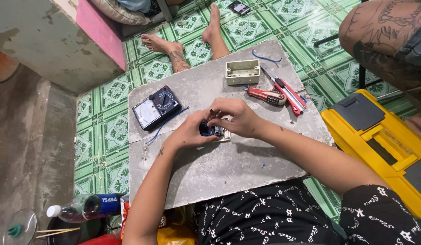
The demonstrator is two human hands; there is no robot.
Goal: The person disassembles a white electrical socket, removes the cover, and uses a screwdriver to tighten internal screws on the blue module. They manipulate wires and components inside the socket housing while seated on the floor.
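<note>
— Nearest, bottom left?
— Lying plastic bottle with a blue label (85, 207), beside the grey slab tabletop (228, 168).
— On the slab, leftmost?
— Black analogue multimeter with a round dial (156, 107), a thin blue wire (167, 123) trailing from it.
— The hands?
— Left hand (188, 132) curls its fingers around a small dark blue electrical part (210, 130) at the slab's middle. Right hand (235, 119) pinches it from above; what exactly it grips is hard to make out.
— Further right?
— Cream plastic junction box (242, 71), red-handled screwdriver (266, 96), red utility knife (290, 94), then a yellow plastic toolbox (378, 140) on the floor.
</note>
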